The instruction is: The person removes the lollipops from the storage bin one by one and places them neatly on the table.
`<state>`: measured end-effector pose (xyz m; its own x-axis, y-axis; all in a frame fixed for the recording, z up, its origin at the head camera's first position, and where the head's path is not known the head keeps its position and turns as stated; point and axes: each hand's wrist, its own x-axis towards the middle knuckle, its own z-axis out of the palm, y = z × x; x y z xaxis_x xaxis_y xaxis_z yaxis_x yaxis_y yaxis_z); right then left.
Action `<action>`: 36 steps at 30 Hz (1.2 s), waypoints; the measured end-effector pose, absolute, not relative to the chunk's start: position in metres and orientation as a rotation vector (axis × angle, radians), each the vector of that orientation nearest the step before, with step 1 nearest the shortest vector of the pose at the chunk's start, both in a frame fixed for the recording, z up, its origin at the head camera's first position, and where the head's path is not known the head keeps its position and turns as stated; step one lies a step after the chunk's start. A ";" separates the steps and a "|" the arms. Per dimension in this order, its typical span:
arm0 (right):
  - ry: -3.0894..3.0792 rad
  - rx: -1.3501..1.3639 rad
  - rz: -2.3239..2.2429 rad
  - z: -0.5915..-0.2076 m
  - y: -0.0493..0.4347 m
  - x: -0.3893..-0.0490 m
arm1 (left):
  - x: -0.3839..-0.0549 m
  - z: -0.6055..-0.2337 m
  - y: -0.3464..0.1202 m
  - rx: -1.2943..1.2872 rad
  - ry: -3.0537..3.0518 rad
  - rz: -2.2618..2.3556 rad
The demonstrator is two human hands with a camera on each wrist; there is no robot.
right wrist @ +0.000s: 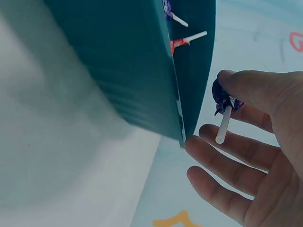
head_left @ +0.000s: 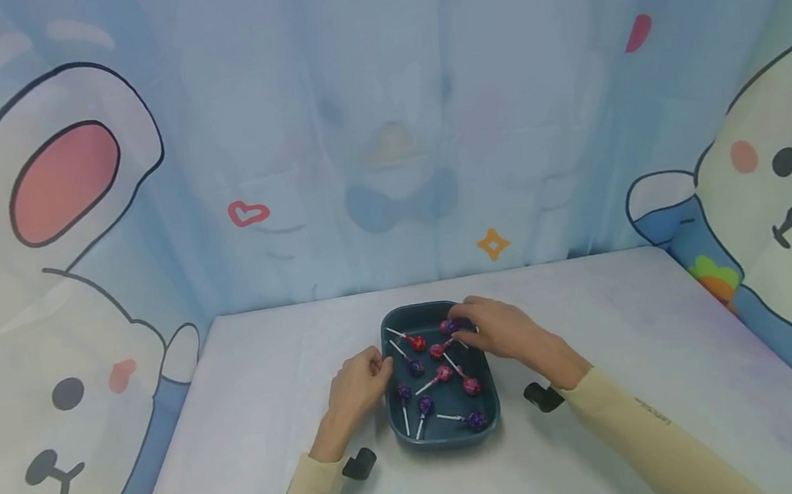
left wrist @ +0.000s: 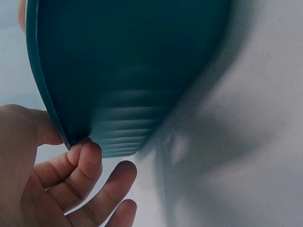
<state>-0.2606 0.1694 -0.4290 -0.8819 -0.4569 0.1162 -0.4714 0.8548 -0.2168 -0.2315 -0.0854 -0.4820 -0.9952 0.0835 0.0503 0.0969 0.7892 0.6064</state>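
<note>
A dark teal plastic box (head_left: pixel 446 441) stands on the table with several lollipops in it. Purple-wrapped ones (head_left: pixel 476 420) lie toward its near side; a red one (head_left: pixel 417 343) and pink ones (head_left: pixel 471 386) lie farther in. My left hand (head_left: pixel 358 386) pinches the box's left rim between thumb and fingers, and the left wrist view shows the box wall (left wrist: pixel 128 56) up close. Over the far right corner, my right hand (head_left: pixel 500 328) pinches a purple-wrapped lollipop (right wrist: pixel 220 94) by its candy head. Its white stick (right wrist: pixel 224 125) points away from the pinch.
A white cloth covers the table (head_left: pixel 284 353) around the box. Behind it hangs a pale blue curtain (head_left: pixel 378 66) printed with cartoon animals. Black wrist devices (head_left: pixel 360 464) sit beside both cuffs.
</note>
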 end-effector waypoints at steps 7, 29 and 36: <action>-2.966 0.688 0.390 -0.430 0.189 -0.261 | -0.231 -0.483 -0.085 -0.136 -2.959 -0.999; -3.083 0.510 0.348 -0.472 0.231 -0.267 | -0.232 -0.484 -0.086 -0.176 -2.930 -1.012; -3.069 0.484 0.329 -0.481 0.233 -0.265 | -0.232 -0.485 -0.087 -0.183 -2.920 -1.002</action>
<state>-0.2652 0.2333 -0.4812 -0.9518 -0.3027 0.0494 -0.3063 0.9298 -0.2041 -0.2318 -0.0872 -0.4855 -0.9918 0.0960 0.0843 0.1276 0.7831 0.6087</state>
